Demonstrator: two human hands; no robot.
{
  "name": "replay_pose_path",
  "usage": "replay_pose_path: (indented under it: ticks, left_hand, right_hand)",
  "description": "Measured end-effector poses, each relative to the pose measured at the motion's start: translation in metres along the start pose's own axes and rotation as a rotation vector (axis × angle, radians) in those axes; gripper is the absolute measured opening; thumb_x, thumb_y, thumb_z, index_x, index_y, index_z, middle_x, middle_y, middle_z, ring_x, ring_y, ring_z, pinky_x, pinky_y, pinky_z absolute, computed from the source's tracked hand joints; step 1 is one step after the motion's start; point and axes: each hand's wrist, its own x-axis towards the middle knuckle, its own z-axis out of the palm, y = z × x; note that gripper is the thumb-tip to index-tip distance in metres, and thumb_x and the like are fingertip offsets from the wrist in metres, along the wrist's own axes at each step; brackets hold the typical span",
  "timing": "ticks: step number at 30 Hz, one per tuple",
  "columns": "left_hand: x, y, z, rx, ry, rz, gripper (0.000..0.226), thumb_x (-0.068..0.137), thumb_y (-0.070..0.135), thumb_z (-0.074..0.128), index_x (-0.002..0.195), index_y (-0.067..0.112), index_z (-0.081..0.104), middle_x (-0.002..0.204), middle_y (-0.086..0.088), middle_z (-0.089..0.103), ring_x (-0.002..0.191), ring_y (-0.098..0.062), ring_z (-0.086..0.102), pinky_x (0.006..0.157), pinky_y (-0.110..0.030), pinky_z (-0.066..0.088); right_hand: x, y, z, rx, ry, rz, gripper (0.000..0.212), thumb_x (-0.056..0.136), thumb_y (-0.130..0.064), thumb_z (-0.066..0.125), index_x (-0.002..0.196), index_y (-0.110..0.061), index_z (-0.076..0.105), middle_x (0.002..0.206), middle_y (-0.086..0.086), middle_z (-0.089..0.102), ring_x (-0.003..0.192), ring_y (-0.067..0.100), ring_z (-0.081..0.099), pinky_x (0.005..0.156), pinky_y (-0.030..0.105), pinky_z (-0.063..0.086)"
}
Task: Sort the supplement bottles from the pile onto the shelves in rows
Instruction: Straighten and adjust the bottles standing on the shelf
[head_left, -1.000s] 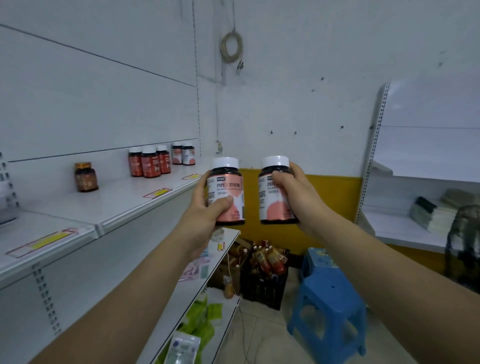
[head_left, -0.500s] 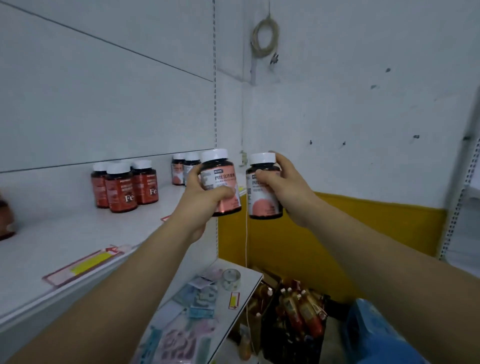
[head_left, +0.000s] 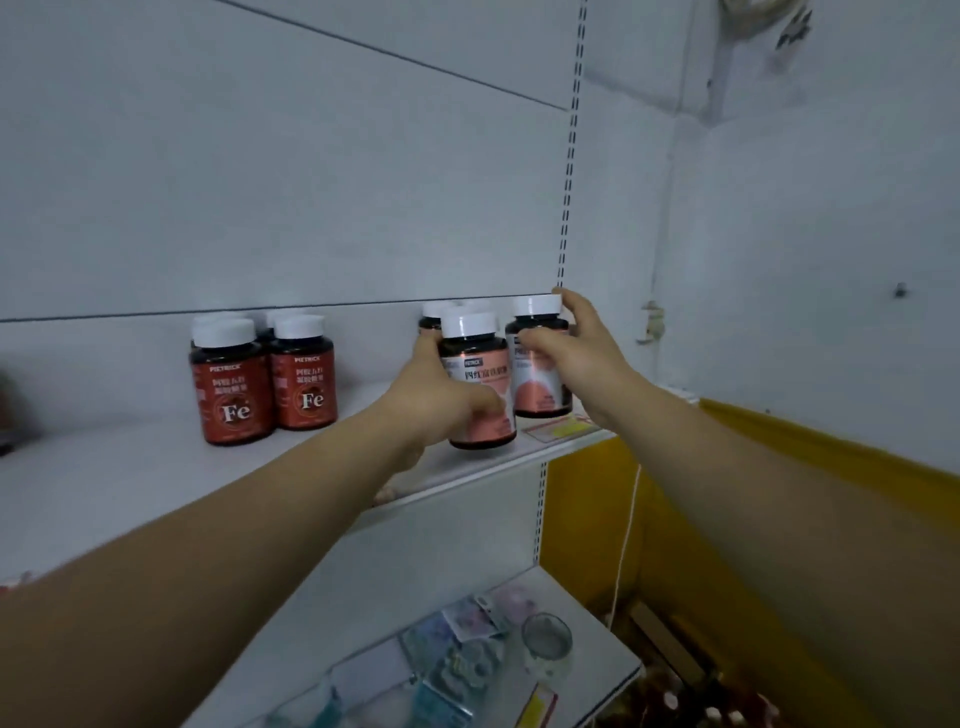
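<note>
Bare shelf (head_left: 130, 483) gap between red Fe bottles (head_left: 265, 384) and pink-label bottles (head_left: 480, 384); rear bottles (head_left: 431, 312) behind.

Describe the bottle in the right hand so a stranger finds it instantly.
Find the white upper shelf and go to its right end, beside the slotted upright. The pink-label bottle in the right hand is the rightmost one there, unlike the red Fe bottles further left.

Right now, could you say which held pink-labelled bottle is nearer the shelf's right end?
The white-capped pink-labelled bottle in the right hand; the left hand's twin is closer to the red Fe bottles.
</note>
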Motion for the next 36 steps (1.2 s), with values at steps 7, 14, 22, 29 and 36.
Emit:
replay_pose_path:
  ticks: [7, 14, 22, 29, 36]
  left_hand:
    - [0.036, -0.005, 0.039, 0.121, 0.192, -0.047, 0.076, 0.063, 0.003, 0.08, 0.115, 0.036, 0.036, 0.093, 0.012, 0.059, 0.08, -0.002, 0.06, 0.061, -0.023, 0.05]
    - [0.052, -0.021, 0.061, 0.186, 0.264, -0.012, 0.075, 0.068, 0.001, 0.076, 0.118, 0.038, 0.035, 0.092, 0.024, 0.055, 0.073, 0.013, 0.06, 0.054, -0.007, 0.045]
    - [0.067, -0.028, 0.072, 0.301, 0.302, -0.027, 0.081, 0.071, 0.004, 0.074, 0.132, 0.035, 0.032, 0.098, 0.026, 0.053, 0.085, 0.006, 0.057, 0.067, -0.012, 0.046]
    - [0.075, -0.034, 0.086, 0.315, 0.418, -0.027, 0.083, 0.074, 0.001, 0.068, 0.136, 0.038, 0.028, 0.102, 0.018, 0.058, 0.079, 0.017, 0.058, 0.055, -0.003, 0.044]
    - [0.085, -0.038, 0.086, 0.302, 0.497, -0.101, 0.072, 0.077, 0.008, 0.067, 0.129, 0.04, 0.029, 0.108, 0.015, 0.057, 0.093, 0.002, 0.057, 0.066, -0.013, 0.042]
  right_hand:
    - [0.084, 0.039, -0.029, 0.017, -0.219, 0.003, 0.057, 0.073, -0.017, 0.072, 0.119, -0.037, 0.045, 0.095, -0.003, 0.065, 0.065, 0.005, 0.069, 0.05, 0.019, 0.051]
    - [0.122, 0.07, -0.032, 0.013, -0.272, 0.024, 0.053, 0.076, -0.018, 0.073, 0.117, -0.034, 0.042, 0.095, -0.011, 0.058, 0.078, 0.003, 0.062, 0.048, 0.011, 0.045]
    - [0.148, 0.106, -0.031, 0.027, -0.464, -0.045, 0.055, 0.083, -0.022, 0.071, 0.129, -0.029, 0.041, 0.104, -0.017, 0.058, 0.093, -0.002, 0.058, 0.067, 0.012, 0.048]
    - [0.171, 0.113, -0.02, -0.007, -0.701, -0.169, 0.059, 0.078, -0.019, 0.077, 0.128, -0.028, 0.046, 0.111, -0.014, 0.066, 0.103, 0.003, 0.061, 0.087, 0.026, 0.049]
    - [0.177, 0.123, -0.011, -0.007, -0.664, -0.195, 0.075, 0.075, -0.031, 0.077, 0.137, -0.031, 0.035, 0.121, -0.01, 0.061, 0.107, 0.01, 0.058, 0.092, 0.031, 0.047]
